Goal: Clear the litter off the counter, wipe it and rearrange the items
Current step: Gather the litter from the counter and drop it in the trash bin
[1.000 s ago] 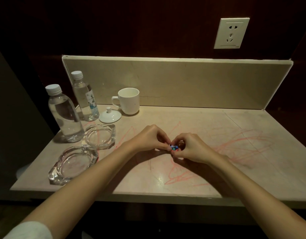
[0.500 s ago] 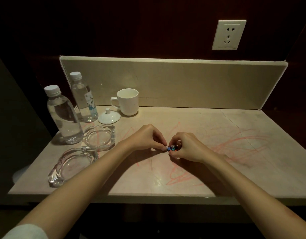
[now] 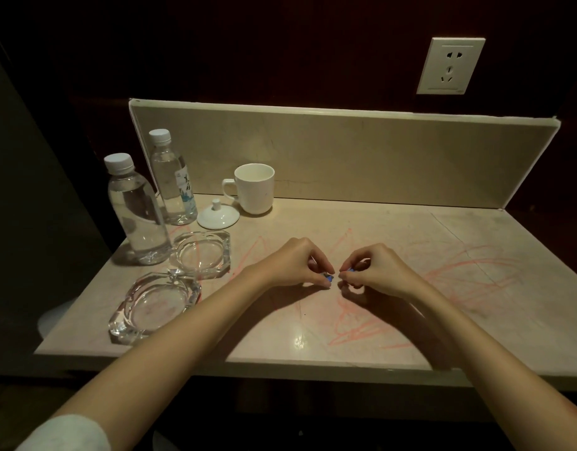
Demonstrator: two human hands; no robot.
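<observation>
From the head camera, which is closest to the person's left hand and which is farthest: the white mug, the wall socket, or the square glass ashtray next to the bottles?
From the left hand:
1. Square glass ashtray, just to its left.
2. White mug, behind it by the backsplash.
3. Wall socket, high on the wall, far right.

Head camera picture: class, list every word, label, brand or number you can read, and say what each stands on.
Rear water bottle, white label: dark characters and a blue drawing, too blurred to read.
Front water bottle: no label visible.
White cup, wall socket: no readable text.
Counter: pink scribbles, not writing.
</observation>
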